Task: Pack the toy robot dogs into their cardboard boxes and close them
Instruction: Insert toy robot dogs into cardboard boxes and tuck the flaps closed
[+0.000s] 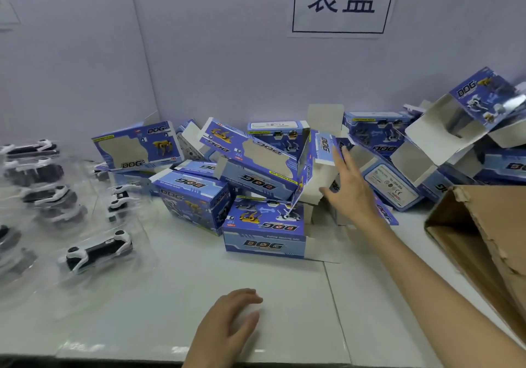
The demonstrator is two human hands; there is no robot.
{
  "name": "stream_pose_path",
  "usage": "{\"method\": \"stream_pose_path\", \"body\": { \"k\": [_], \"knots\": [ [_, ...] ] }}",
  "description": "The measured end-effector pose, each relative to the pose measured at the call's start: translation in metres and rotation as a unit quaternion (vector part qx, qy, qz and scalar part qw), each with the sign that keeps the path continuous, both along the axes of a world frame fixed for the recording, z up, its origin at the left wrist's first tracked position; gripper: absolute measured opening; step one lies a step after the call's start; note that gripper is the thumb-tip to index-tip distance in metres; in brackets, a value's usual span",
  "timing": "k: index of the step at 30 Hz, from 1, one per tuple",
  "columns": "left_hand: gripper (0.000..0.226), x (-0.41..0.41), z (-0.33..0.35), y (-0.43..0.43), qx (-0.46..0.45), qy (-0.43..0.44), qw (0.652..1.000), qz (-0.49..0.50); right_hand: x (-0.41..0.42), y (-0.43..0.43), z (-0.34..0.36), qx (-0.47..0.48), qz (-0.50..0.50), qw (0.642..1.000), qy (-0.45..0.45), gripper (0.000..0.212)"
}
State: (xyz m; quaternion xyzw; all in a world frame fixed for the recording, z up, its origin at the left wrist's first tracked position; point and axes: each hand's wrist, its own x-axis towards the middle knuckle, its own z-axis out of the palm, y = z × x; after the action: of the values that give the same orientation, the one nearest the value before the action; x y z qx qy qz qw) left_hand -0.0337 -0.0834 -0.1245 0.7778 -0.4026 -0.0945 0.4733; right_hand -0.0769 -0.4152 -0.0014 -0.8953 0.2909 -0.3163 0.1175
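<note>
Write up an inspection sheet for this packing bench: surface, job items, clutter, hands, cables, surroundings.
Surface: white glossy table, one seam showing.
Job's things: black-and-white toy robot dogs in clear wrapping on the left; blue DOG boxes piled along the back, several with flaps open.
Clutter: brown carton at the right, open, edge torn.
Hands: right hand reaches into the pile, fingers straight, at an open box; contact unclear. Left hand rests on the table, relaxed, holding nothing.
Cables: nothing seen.
Surroundings: pale wall with a paper sign bearing two printed characters.
</note>
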Motion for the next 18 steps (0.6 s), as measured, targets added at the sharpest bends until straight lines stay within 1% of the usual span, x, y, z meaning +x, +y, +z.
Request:
{"method": "stream_pose_path", "body": {
  "k": [2, 4, 5, 8, 10, 12, 13, 15, 16, 18],
  "knots": [
    [0.028, 0.001, 0.0, 0.0, -0.005, -0.001, 1.0, 0.003, 0.013, -0.012, 0.005, 0.027, 0.004, 1.0, -0.008, 0.071],
    [0.028, 0.002, 0.0, -0.001, 0.002, -0.012, 1.0, -0.002, 0.02, -0.018, 0.007, 0.048, 0.011, 0.996, -0.077, 0.045],
    [0.028, 0.003, 0.0, -0.001, 0.006, -0.015, 1.0, -0.006, 0.021, -0.019, 0.007, 0.059, 0.007, 0.992, -0.113, 0.038],
    [0.03, 0.005, 0.002, -0.001, 0.018, -0.013, 1.0, -0.011, 0.019, -0.023, 0.009, 0.083, -0.024, 0.976, -0.199, 0.029],
    [0.035, 0.006, 0.002, -0.001, 0.02, -0.013, 1.0, -0.012, 0.013, -0.027, 0.012, 0.112, -0.057, 0.959, -0.256, 0.027],
    [0.044, 0.005, 0.002, -0.001, 0.018, -0.021, 1.0, -0.013, 0.001, -0.031, 0.017, 0.161, -0.075, 0.932, -0.316, 0.026],
    [0.044, 0.004, 0.001, -0.001, 0.015, -0.024, 1.0, -0.012, -0.007, -0.031, 0.021, 0.188, -0.071, 0.917, -0.345, 0.025],
    [0.034, 0.004, 0.0, -0.001, 0.018, -0.026, 0.999, -0.013, -0.024, -0.022, 0.026, 0.229, -0.053, 0.876, -0.421, 0.024],
    [0.033, 0.004, 0.0, 0.0, 0.023, -0.031, 0.999, -0.012, -0.033, -0.018, 0.03, 0.238, -0.046, 0.851, -0.467, 0.023],
    [0.031, 0.004, -0.001, 0.0, 0.025, -0.04, 0.999, -0.013, -0.055, -0.013, 0.05, 0.209, -0.04, 0.802, -0.558, 0.021]
  ]
}}
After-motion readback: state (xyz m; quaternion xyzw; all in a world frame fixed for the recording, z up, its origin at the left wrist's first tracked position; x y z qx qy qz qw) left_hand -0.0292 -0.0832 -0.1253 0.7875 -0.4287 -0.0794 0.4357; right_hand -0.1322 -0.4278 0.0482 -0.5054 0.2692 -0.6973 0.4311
